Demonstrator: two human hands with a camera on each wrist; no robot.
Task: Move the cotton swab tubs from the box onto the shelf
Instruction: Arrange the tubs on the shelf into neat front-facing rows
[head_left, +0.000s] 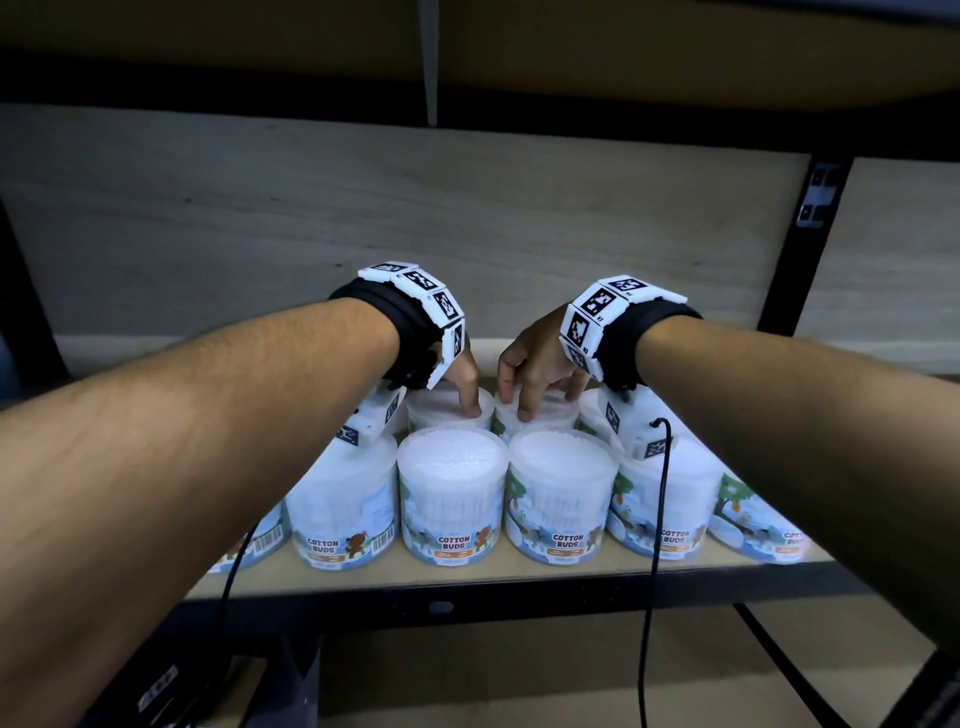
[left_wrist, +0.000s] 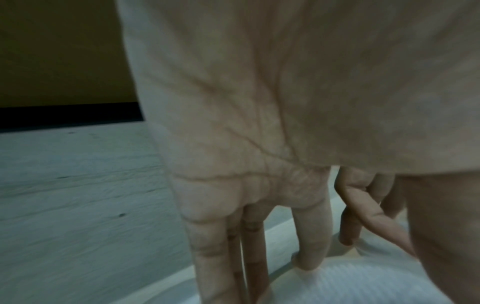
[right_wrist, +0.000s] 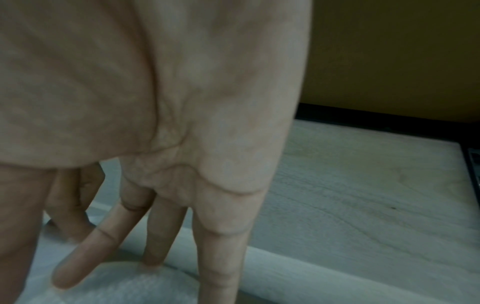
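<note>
Several white cotton swab tubs stand in two rows on the wooden shelf (head_left: 467, 578). Both my hands reach over the front row to the back row. My left hand (head_left: 462, 387) points down over the back-left tub (head_left: 447, 408); its thumb rests on the lid and its straight fingers (left_wrist: 221, 257) drop behind the tub's (left_wrist: 363, 283) far rim. My right hand (head_left: 535, 384) hangs over the neighbouring back tub (head_left: 545, 413). There the middle fingertip (right_wrist: 153, 261) touches the lid (right_wrist: 124, 286), and the index finger hovers above it. The box is out of sight.
The front row holds tubs labelled COTTON BUDS (head_left: 452, 499) (head_left: 561, 499) right below my forearms. The shelf's grey back panel (head_left: 363, 208) is close behind the back row. A black upright (head_left: 800, 249) stands at the right, and cables (head_left: 649, 571) hang from my wrists.
</note>
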